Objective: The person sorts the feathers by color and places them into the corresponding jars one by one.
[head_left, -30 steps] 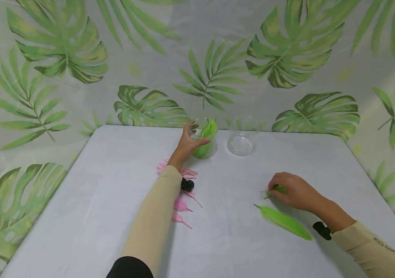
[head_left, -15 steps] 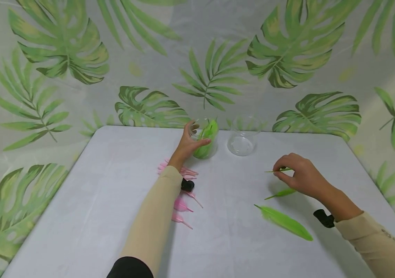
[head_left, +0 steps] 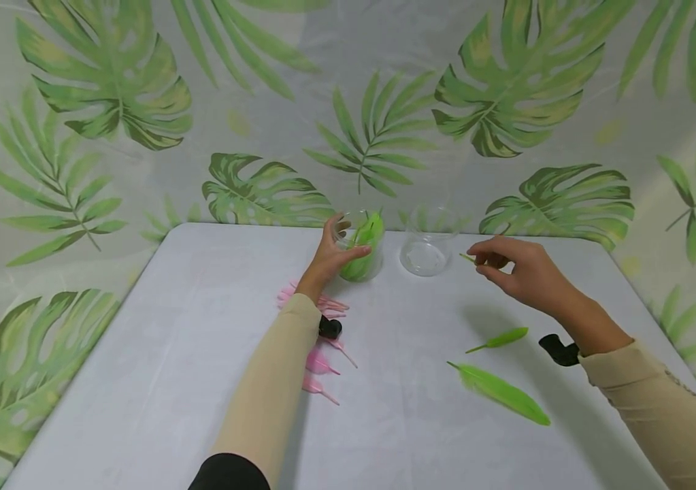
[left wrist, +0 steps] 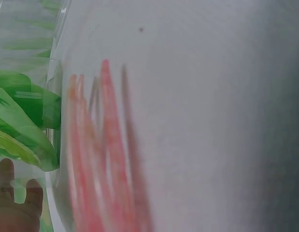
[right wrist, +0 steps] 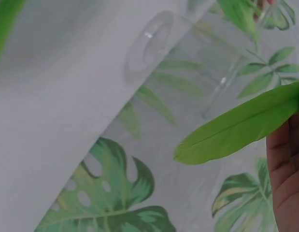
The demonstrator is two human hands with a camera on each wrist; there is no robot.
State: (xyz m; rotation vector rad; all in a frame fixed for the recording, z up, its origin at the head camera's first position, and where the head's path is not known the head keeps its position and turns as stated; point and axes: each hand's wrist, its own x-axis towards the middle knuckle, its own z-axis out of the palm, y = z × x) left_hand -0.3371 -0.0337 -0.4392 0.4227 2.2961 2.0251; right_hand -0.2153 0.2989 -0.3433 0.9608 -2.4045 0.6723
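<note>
Light pinch on a green feather [right wrist: 236,125], right of centre in the head view.
The right hand [head_left: 522,269] pinches it; a light hold near the quill [head_left: 465,258] should avoid creasing. The left hand [head_left: 330,258], well apart at upper centre, curls round a clear jar [head_left: 378,264], best held steady. The feather looks long, smooth and bright, with a rounded tip and darker central line.

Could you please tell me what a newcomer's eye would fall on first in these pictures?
Probably the vivid green feathers in the clear jar, which the left hand grips near the far edge of the table. Next might come the right hand, pinching another green feather to the right of a second clear jar. Pink feathers, partly hidden by the left sleeve, stand out too.
</note>
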